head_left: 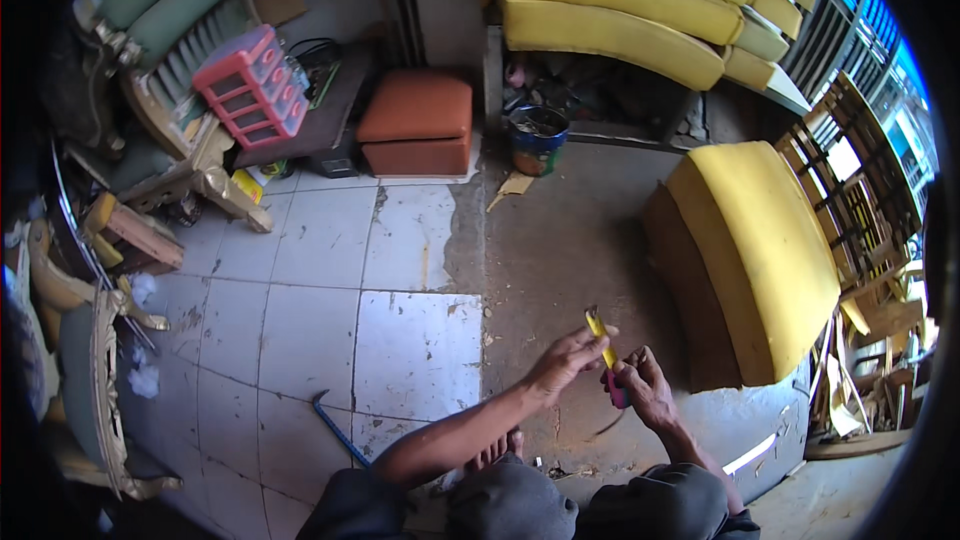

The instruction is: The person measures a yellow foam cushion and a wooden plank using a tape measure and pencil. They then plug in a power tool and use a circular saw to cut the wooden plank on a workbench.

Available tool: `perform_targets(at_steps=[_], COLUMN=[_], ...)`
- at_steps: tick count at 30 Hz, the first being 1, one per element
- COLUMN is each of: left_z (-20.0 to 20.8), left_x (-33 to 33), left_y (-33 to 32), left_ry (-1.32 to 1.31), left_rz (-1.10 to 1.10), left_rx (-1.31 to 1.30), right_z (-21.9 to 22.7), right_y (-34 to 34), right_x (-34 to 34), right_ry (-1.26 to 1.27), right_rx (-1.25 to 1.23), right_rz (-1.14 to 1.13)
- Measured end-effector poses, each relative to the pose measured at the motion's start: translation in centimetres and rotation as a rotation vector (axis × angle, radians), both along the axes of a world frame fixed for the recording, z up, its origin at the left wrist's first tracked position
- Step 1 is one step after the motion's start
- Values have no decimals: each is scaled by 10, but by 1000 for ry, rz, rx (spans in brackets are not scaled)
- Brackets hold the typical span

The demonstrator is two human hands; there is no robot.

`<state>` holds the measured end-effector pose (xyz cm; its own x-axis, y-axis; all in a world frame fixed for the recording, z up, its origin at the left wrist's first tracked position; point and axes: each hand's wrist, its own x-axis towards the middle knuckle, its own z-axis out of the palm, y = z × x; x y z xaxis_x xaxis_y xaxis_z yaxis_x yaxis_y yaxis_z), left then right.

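Note:
Both my hands are raised in front of my knees around a tape measure (pixel 616 392) with a pink case and a short yellow blade (pixel 601 332) drawn out. My left hand (pixel 570 360) pinches the blade near its dark-tipped free end. The case sits in my right hand (pixel 650 392), with fingers closed around it and a thin dark strap hanging below. To the right of my hands stands a yellow foam-padded seat piece (pixel 765 260) with brown sides.
A blue bent bar (pixel 335 425) lies on the white tiles (pixel 300 330) at my left. Farther off are an orange stool (pixel 415 120), a pink drawer unit (pixel 255 90), a bucket (pixel 538 140) and stacked yellow cushions (pixel 610 30). Carved chair frames line the left; scrap wood (pixel 880 340) lies right.

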<state>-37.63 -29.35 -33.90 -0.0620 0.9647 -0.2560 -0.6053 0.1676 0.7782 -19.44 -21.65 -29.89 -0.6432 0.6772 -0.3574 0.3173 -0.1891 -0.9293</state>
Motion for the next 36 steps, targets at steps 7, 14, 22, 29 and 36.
perform_targets(at_steps=[7, 14, 22, 29, 36], left_z=[-82, -69, -35, -43, -49], left_x=[-225, -501, -587, -578, -490], left_y=[-42, -69, -12, -15, -8], left_ry=[-8, -11, -121, -115, -184], left_rz=[465, 1057, 1109, 1137, 1119], left_rx=[-334, -213, 0, 4, 100], right_z=[2, -2, -1, 6, -23], right_y=[9, 18, 17, 14, 42], right_x=[18, 77, 169, 159, 122], right_ry=[-54, -408, -831, -807, -806], right_rx=[49, 167, 183, 76, 236], right_rz=[-178, -114, -111, -169, 76])
